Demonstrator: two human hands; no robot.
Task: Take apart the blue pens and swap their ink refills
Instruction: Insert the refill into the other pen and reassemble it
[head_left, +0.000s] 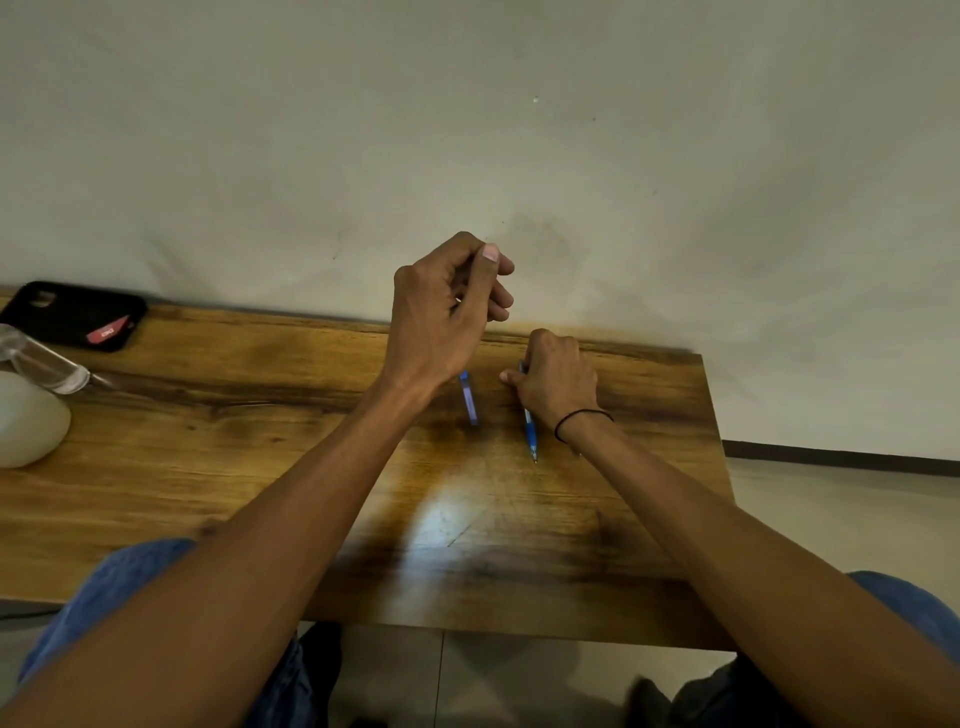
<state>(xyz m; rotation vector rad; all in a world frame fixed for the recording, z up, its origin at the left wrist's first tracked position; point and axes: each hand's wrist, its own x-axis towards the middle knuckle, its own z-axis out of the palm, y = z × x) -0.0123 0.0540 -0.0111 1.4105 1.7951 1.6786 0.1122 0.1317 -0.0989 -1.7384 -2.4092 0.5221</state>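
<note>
right hand gripping blue pen — left hand raised, curled

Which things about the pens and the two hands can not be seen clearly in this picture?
- Left hand, head view: curled fingers hide whatever small part it pinches.
- Blue pen: upper end hidden under the right hand.
- Blue barrel piece: motion-blurred, details unreadable.
- Refills: none identifiable.

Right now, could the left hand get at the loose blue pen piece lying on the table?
Probably yes: the left hand hovers just above the blue pen piece, nothing between; its fingers seem to pinch something small.
</note>
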